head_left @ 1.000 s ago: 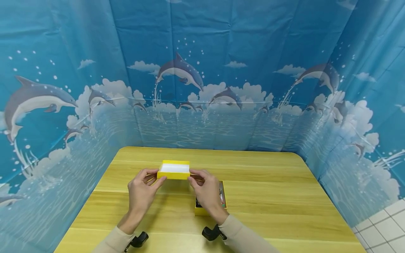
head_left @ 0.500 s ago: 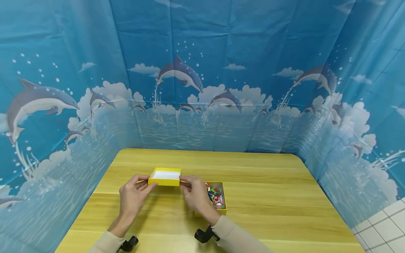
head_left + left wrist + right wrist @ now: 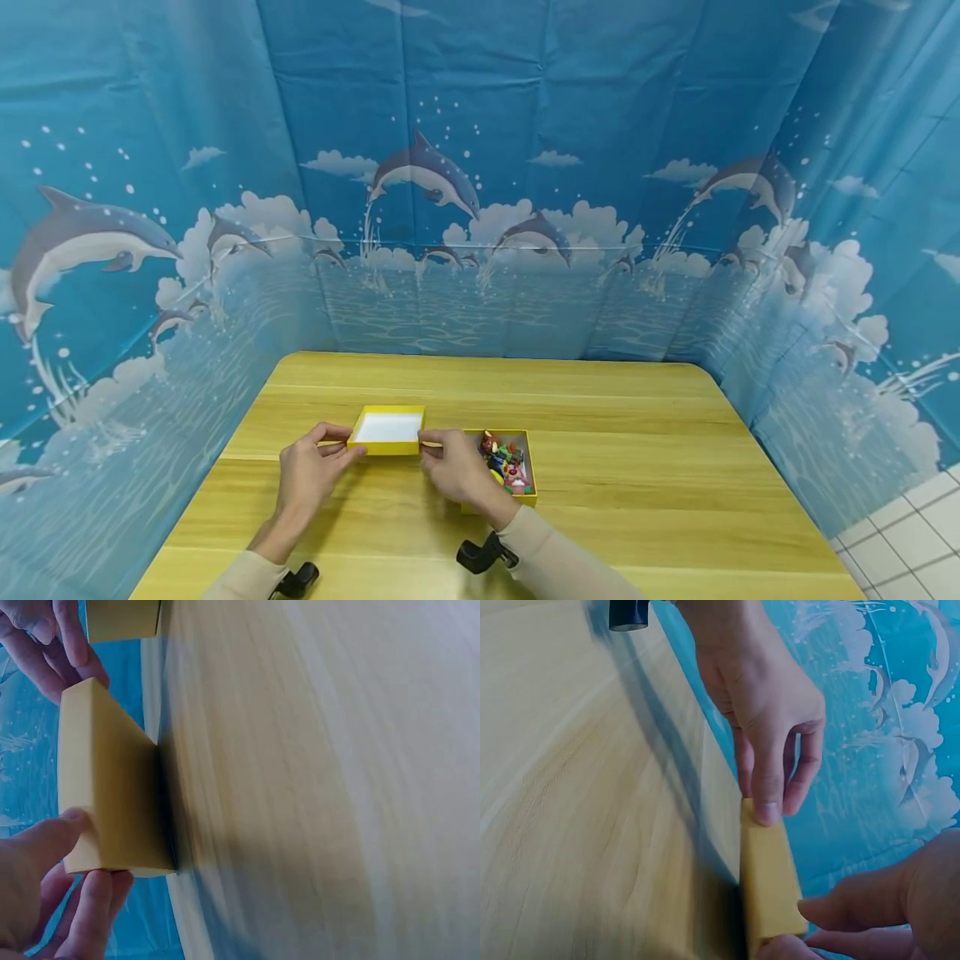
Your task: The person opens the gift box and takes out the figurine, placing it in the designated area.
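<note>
Both hands hold a shallow yellow box lid (image 3: pixel 384 449), its white inside facing up, low over the wooden table. My left hand (image 3: pixel 306 473) pinches its left end, thumb on the near wall and fingers at the end wall, as the left wrist view shows on the lid (image 3: pixel 124 787). At the right end, the fingers and thumb of my right hand (image 3: pixel 459 468) pinch the near corner. Just right of that hand stands an uncovered yellow box (image 3: pixel 525 502) with several small colourful figurines (image 3: pixel 510 467) inside; the right hand and forearm hide its left part.
The light wooden table (image 3: pixel 637 467) reaches back to a blue curtain (image 3: pixel 487 308) printed with dolphins. Black wrist-camera mounts (image 3: pixel 480 554) stick out below both wrists. White floor tiles (image 3: pixel 915 533) show at the far right.
Both hands have moved the lid left and lower, towards me. More of the figurines in the box has come into sight as the right hand shifted left.
</note>
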